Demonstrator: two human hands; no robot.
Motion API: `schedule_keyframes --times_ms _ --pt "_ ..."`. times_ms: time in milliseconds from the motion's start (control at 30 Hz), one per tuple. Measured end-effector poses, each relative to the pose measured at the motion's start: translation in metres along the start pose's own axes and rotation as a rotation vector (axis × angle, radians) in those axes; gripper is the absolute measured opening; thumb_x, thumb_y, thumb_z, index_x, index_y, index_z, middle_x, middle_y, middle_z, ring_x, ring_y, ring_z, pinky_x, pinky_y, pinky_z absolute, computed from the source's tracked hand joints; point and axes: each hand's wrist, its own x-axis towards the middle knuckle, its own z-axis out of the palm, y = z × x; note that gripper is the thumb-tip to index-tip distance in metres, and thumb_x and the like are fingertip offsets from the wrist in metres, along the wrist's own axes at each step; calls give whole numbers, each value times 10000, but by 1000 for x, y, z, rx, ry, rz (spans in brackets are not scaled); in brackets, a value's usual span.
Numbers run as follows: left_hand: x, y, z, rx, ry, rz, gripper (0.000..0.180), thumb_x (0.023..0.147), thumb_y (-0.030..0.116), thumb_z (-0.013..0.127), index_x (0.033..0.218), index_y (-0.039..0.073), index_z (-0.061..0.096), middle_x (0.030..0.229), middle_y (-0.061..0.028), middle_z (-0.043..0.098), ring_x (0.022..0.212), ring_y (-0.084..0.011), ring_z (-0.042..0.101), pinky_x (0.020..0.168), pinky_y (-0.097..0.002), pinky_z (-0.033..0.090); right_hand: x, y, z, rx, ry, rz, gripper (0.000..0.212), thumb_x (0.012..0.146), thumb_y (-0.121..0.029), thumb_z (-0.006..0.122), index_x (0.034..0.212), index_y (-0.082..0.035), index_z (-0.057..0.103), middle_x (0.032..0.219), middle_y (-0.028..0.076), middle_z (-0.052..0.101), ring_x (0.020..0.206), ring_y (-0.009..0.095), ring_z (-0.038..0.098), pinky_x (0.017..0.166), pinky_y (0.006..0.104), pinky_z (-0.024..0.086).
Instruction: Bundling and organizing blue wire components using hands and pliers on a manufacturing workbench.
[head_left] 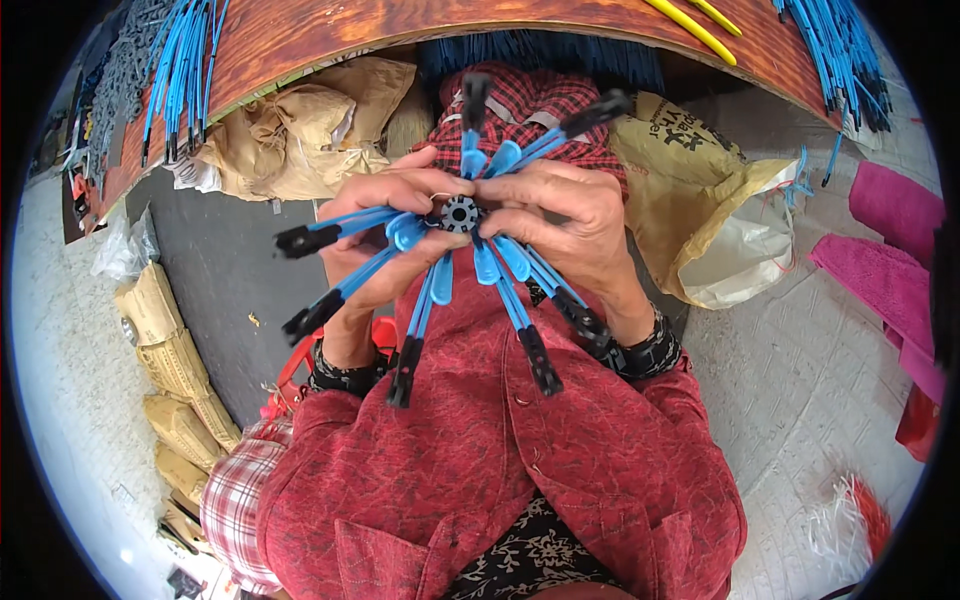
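An umbrella frame is held upright in front of my chest. Its round, notched black hub [459,213] sits in the middle, with several blue ribs [368,270] fanning out to black end joints [404,370]. My left hand [385,215] is closed on the hub's left side, thumb below and fingers above, among the ribs. From the right, my right hand [565,210] pinches at the hub's edge with thumb and forefinger. A thin wire seems to loop by the left fingertips. The fingers hide part of the ribs' inner ends.
A wooden bench [330,22] curves across the top, with bundles of blue ribs [190,75] at both ends and yellow-handled pliers [695,28]. Below it lie brown sacks [300,115] and an opened sack [730,250]. Pink towels [875,280] hang at right; tan bundles [165,350] line the left.
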Motion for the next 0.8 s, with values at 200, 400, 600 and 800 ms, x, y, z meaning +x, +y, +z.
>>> schedule_keyframes --times_ms 200,400,600,800 --pt "-2 -1 5 21 -11 -54 399 751 53 864 1035 65 583 1035 -182 736 1025 -272 713 1110 -531 401 7 3 -9 -170 -147 -134 349 704 -278 856 970 -70 769 724 84 685 615 237 669 528 339 501" --pt "-4 4 2 45 -28 -112 425 707 87 899 1001 49 594 1036 -170 736 1017 -257 712 1072 -501 468 16 0 -9 -415 -231 -255 263 729 -333 806 880 -126 749 675 59 677 616 254 678 499 388 489" --pt "-2 13 8 50 23 -256 501 645 85 924 1054 32 641 1006 -131 729 970 -221 713 891 -348 586 14 6 -8 -425 -219 -322 197 703 -262 798 809 -119 714 605 58 637 575 263 663 480 390 484" --pt "-3 8 -4 106 -100 -207 544 612 102 940 1090 48 686 1000 -97 717 892 -177 698 771 -296 575 13 5 -9 -403 -306 -338 190 728 -265 781 802 -117 687 606 51 623 587 257 661 476 391 478"
